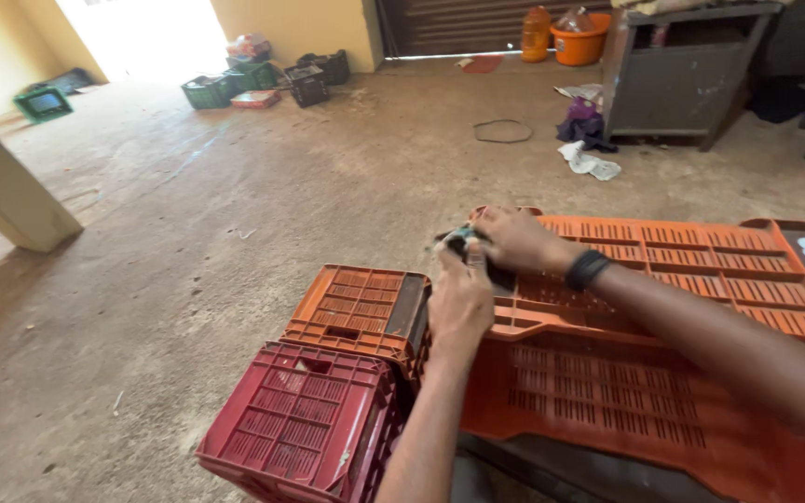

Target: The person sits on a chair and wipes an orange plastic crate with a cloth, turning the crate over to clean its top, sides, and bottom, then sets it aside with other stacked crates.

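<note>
Both hands are meeting over the far left corner of a large orange crate (663,279) that is lying upturned across the near right of the scene; the right hand (517,239) is closing its fingers around a small dark object with a teal part (463,239), and the left hand (459,303) is pinching the same object from below, so neither is spread wide; what the object is cannot be told. A black band (586,269) is sitting on the right wrist. Just left of the hands a smaller orange crate (356,307) is lying upturned, and nearer still a dark red crate (295,419) is touching it. Far off on the concrete floor (235,233), green and black crates (253,82) are standing near the bright doorway; a grey metal cabinet (677,79) is standing far right, with rags (587,140) beside it, an orange bucket (578,42) behind; a pillar (2,191) is rising at the left.
</note>
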